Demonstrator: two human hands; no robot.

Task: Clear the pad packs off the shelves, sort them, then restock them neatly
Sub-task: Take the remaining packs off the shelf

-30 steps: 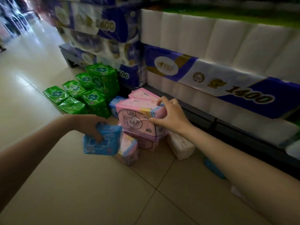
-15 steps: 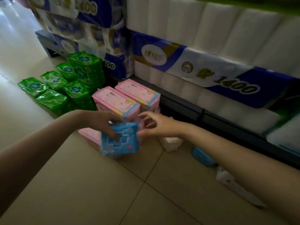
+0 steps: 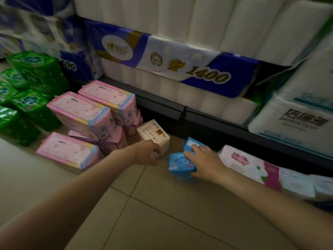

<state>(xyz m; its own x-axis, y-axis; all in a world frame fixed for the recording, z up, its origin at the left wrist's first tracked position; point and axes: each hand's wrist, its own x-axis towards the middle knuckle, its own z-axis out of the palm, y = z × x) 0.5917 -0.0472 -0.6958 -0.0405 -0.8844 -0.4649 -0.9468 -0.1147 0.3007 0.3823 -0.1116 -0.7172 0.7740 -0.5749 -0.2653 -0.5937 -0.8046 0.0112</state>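
Two blue pad packs lie on the floor tiles by the shelf base: a front blue pack (image 3: 177,164) and a rear blue pack (image 3: 189,142) just behind it. My right hand (image 3: 204,164) lies over the front one, with fingers curled on its top edge and reaching the rear one. My left hand (image 3: 146,152) curls its fingers round the near corner of a cream pad pack (image 3: 154,133) standing next to the pink stack. Several pink pad packs (image 3: 81,110) are piled to the left of it.
Several green pad packs (image 3: 34,87) sit on the floor at far left. Big toilet-roll bales (image 3: 180,62) fill the low dark shelf (image 3: 162,103). White tissue bundles (image 3: 252,163) lie on the floor at right. Open tiles (image 3: 162,213) are in front of me.
The blue pack went from my left hand to my right hand and down to the floor beside another blue pack. My left hand moved to the cream pack. My view shifted right.
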